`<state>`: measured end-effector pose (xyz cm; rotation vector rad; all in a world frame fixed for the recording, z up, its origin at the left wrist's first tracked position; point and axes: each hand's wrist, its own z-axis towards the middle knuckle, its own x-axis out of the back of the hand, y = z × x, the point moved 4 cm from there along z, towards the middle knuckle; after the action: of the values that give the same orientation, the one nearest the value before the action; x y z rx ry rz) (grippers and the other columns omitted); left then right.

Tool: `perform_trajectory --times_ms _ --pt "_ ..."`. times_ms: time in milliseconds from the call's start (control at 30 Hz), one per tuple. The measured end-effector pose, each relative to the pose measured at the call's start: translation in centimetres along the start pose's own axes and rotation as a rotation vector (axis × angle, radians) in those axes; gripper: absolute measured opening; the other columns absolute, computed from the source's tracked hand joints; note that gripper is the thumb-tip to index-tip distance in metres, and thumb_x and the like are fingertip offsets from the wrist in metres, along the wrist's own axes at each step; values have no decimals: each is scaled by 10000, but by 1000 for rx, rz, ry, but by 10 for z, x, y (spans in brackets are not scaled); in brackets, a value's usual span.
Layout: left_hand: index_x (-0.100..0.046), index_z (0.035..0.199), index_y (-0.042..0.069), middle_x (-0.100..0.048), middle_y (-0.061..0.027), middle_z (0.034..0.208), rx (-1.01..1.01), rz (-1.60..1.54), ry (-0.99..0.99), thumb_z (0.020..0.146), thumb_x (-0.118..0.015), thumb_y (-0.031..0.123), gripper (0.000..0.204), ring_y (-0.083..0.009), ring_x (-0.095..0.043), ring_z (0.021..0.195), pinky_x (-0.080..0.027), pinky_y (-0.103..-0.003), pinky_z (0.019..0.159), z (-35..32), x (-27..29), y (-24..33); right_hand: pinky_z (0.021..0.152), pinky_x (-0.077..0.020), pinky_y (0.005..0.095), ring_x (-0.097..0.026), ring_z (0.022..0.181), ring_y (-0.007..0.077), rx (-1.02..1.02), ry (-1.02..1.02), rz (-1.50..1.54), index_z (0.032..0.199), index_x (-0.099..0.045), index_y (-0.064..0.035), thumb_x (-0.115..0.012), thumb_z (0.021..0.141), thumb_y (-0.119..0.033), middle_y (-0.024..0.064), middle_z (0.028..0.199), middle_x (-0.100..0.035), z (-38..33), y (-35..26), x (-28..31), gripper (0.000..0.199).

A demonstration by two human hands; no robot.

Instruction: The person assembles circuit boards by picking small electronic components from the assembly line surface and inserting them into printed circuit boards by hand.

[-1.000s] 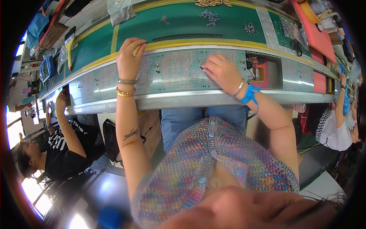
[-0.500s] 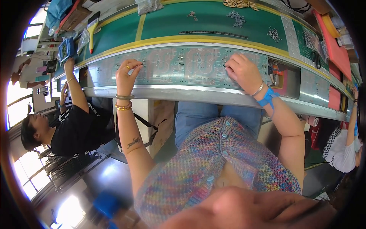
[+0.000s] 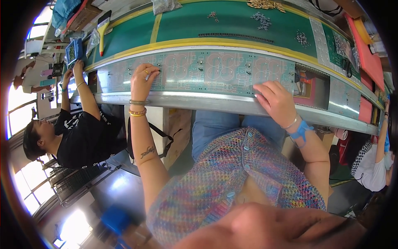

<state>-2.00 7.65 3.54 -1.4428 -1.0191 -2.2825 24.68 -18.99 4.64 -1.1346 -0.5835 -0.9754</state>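
My left hand [image 3: 143,82] is pinched over the circuit boards, with a small dark electronic component [image 3: 160,70] at its fingertips. Whether that piece is seated in the board there cannot be made out. My right hand [image 3: 275,102] hovers at the near edge of the boards, its thumb and bent fingers slightly apart and nothing visible between them. Beneath both hands runs a row of green circuit boards [image 3: 219,70] printed with large circles. Another small dark component [image 3: 248,73] stands on the board beyond my right fingertips.
A metal rail [image 3: 186,101] borders the boards in front of me. On the green bench top [image 3: 178,29] lie a strip of dark components [image 3: 236,37], grey parts [image 3: 261,20] and small metal parts [image 3: 302,38]. A yellow-handled brush [image 3: 102,37] and a co-worker [image 3: 78,133] are at left.
My right hand has drawn back toward me from the board, leaving a dark component standing there. The left hand keeps its pinch. At left, the co-worker's hands have come together near the blue tray.
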Motion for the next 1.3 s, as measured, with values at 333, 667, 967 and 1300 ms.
perform_trajectory --times_ms 333,667,967,1300 --pt "-695 885 68 -625 -57 863 -92 86 -22 749 -669 56 140 -250 -583 823 -472 -339 726 -2 1 5 643 -466 340 -557 761 253 -43 -14 51 971 -621 -60 -663 738 -51 66 851 -574 -15 2 2 237" --pt "-614 1141 26 -515 -123 1193 8 421 -90 813 -566 93 338 -337 -442 1109 -389 -426 932 -44 -3 23 628 -467 331 -563 749 247 -63 39 53 946 -636 -51 -648 738 -25 67 850 -593 -18 9 13 210" --pt "-668 997 74 -540 -134 1158 -98 298 58 772 -653 130 233 -357 -457 1084 -381 -441 925 -17 0 51 610 -481 320 -575 728 225 -44 122 50 914 -644 -85 -660 731 -48 37 825 -600 -21 12 16 188" --pt "-680 775 83 -619 -72 941 -618 -337 -139 700 -721 141 103 -288 -532 959 -441 -386 846 142 -126 243 614 -480 316 -583 726 222 -18 178 14 886 -657 -96 -676 726 -84 30 801 -605 -16 7 28 162"
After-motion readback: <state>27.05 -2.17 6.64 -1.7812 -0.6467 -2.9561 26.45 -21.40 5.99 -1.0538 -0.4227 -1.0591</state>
